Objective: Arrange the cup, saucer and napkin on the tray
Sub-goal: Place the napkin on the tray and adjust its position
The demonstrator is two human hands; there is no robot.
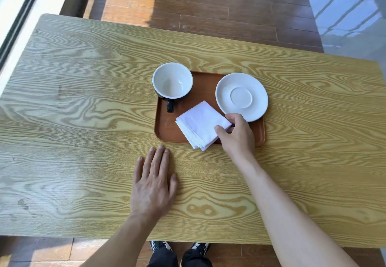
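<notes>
Since the folded napkin lies cornerwise on the near half of the tray, its near corner over the rim, the right hand pinching its right corner is nearer, while the left hand rests open and flat on the desk.

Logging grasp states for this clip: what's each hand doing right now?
Left hand: open, flat on the table, holding nothing.
Right hand: closed, pinching the folded napkin at its corner.
</notes>
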